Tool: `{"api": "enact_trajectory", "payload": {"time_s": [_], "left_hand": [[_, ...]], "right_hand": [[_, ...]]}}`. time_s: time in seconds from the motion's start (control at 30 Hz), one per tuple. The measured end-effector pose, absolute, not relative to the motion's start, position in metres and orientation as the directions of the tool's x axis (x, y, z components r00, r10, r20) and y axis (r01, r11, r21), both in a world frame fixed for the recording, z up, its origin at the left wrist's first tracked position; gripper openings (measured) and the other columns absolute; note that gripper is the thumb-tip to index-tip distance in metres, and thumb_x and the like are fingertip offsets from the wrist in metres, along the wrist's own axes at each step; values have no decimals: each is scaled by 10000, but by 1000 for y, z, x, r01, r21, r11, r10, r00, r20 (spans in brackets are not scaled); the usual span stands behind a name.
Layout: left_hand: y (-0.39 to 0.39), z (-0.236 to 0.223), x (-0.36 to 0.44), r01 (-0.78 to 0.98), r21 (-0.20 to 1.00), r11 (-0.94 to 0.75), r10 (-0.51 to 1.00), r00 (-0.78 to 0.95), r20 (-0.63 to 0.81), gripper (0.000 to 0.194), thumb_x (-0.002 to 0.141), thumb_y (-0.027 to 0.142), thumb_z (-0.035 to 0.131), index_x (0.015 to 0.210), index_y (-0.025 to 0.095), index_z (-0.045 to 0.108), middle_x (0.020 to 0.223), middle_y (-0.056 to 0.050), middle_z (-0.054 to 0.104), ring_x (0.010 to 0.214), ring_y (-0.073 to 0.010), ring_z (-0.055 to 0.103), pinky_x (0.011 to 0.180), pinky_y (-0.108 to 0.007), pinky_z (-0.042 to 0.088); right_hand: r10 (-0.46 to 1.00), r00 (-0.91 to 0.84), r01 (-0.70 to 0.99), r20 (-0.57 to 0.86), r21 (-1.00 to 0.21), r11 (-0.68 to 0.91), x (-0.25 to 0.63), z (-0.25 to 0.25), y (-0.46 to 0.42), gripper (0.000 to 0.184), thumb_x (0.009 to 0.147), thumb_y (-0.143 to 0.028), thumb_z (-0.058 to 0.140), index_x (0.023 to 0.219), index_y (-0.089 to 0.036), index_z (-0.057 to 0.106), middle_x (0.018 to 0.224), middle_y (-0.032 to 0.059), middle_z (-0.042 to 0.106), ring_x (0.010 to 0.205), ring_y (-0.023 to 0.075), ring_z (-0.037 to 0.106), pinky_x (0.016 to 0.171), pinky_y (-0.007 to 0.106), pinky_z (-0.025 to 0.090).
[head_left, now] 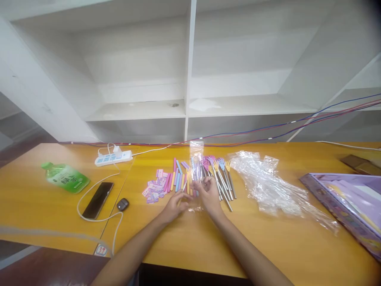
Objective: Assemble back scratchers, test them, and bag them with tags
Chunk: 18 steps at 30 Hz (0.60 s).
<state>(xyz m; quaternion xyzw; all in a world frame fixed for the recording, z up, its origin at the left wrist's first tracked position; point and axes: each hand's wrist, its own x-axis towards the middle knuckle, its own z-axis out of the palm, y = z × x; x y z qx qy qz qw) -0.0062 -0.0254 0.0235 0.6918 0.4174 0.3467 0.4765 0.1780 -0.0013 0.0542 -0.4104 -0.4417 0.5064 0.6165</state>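
Note:
Near the table's middle, a long clear plastic bag (196, 149) lies upright in view, with pale coloured pieces showing through it. My right hand (208, 194) presses and pinches its lower part. Just left of the bag, my left hand (175, 205) is closed around the thin rod of a back scratcher with a yellow claw head (188, 173). Its fingertips are partly blurred. Several back scratchers (222, 178) with pink, blue and yellow heads and silver rods lie right of the bag. Coloured tubes (174, 180) and small printed cards (155, 187) lie left of it.
A heap of clear bags (268, 186) spreads to the right, beside a purple box (336, 202). On the left are a green bottle (67, 177), phone (98, 200), black earbud case (123, 204), white cable (81, 194) and power strip (113, 158). White shelving (188, 71) stands behind.

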Motion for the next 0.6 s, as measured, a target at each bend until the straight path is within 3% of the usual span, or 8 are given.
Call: {"api": "enact_trajectory", "payload": {"time_s": [0.07,0.13,0.27,0.4,0.5,0.6], "left_hand": [[-26,22,-4,233,951,-206,921,375,107,512,870,682,693,955,180,745,1033,-105,696,1047,-275,611,1030,-421,450],[-25,19,-2,201,961,-192,933,341,115,405,884,579,726,917,176,736,1043,-104,704,1054,-272,622,1029,-412,455],[-25,21,-2,204,959,-200,944,303,132,323,930,497,676,973,180,720,1098,-118,710,1083,-272,628,1026,-412,470],[-29,31,-1,203,940,-276,911,366,188,253,937,438,664,947,189,705,1197,-142,682,1220,-300,583,1123,-456,410],[-32,34,1,212,940,-267,908,382,172,268,926,445,669,847,189,662,1068,-113,685,1095,-270,614,1065,-433,449],[-32,31,2,149,955,-257,907,377,186,275,928,436,679,823,187,631,926,-63,658,969,-227,621,993,-391,478]], "right_hand": [[985,63,-236,163,-956,173,180,46,-1,396,972,-651,580,917,-262,529,999,36,640,971,214,667,901,384,572],[985,75,-216,152,-962,165,183,38,-1,435,1010,-662,490,918,-252,604,1049,59,657,1014,225,651,936,390,553],[996,-43,-144,76,-987,69,181,26,-4,402,920,-633,664,1017,-243,666,1019,59,696,959,235,660,878,373,555],[971,-211,-106,115,-990,94,167,24,-8,375,932,-578,669,1073,-232,707,1103,60,702,1028,233,657,936,364,531],[975,-201,-91,95,-993,78,164,26,-6,389,900,-601,691,920,-213,698,949,36,683,920,212,647,870,344,534],[971,-232,-131,65,-991,35,172,31,-1,412,901,-624,683,899,-212,669,920,35,692,887,204,645,859,341,544]]}}
